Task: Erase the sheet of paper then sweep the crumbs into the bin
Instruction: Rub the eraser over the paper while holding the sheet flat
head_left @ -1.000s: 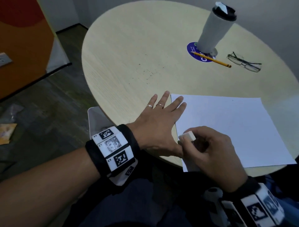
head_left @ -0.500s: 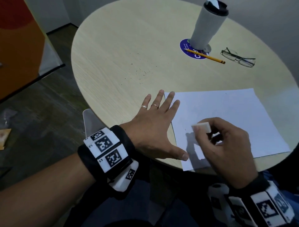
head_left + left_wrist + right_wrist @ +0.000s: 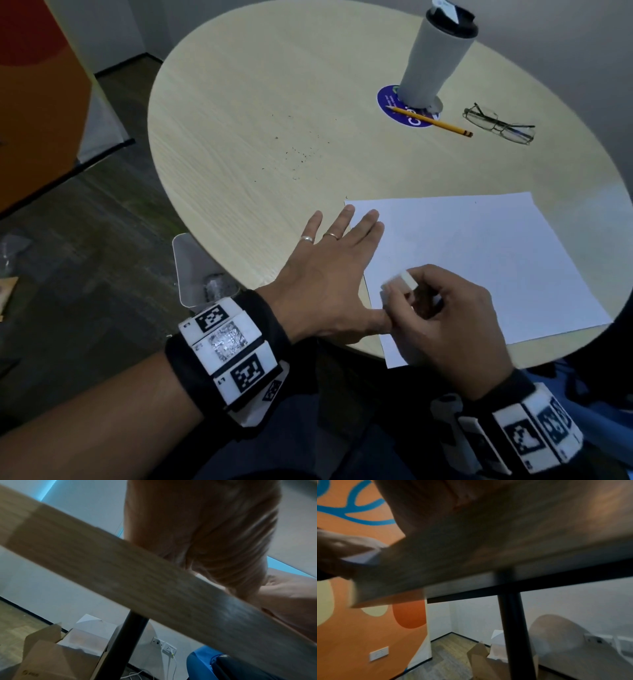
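Right hand [image 3: 448, 322] is pinching small white eraser [image 3: 400, 284] over white paper sheet [image 3: 479, 260]; left hand [image 3: 329, 277], spread, is pinning its near-left corner. Overhanging sheet risks creasing.

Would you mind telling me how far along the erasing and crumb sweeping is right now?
Erasing is underway: the right hand pinches the eraser at the near left part of the sheet of paper, which the left hand steadies flat. The paper looks mostly blank. Still left: the crumbs lie scattered on the table; no bin is identifiable.
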Demonstrator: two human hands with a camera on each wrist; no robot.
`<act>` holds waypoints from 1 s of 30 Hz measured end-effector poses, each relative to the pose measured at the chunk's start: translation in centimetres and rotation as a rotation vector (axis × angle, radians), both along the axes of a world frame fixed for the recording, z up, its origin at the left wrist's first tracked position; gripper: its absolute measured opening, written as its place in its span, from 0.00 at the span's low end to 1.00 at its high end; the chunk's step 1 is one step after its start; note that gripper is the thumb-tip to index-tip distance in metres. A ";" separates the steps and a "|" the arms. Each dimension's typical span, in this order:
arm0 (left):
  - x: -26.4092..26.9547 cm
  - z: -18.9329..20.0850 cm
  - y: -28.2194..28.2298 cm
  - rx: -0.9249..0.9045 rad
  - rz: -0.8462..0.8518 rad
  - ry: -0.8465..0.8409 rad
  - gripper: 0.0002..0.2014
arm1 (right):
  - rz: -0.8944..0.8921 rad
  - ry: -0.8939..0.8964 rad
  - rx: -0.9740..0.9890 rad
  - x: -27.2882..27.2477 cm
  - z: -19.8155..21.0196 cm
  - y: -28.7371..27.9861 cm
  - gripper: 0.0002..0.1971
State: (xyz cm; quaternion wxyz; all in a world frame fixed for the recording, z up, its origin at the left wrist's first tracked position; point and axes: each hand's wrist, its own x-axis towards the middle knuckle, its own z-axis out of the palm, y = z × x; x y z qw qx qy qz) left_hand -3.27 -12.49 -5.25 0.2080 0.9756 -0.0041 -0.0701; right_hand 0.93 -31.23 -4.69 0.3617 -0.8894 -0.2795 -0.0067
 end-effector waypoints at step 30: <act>0.7 0.3 0.1 0.032 -0.042 0.091 0.69 | -0.114 -0.099 -0.194 1.0 0.8 -0.8 0.12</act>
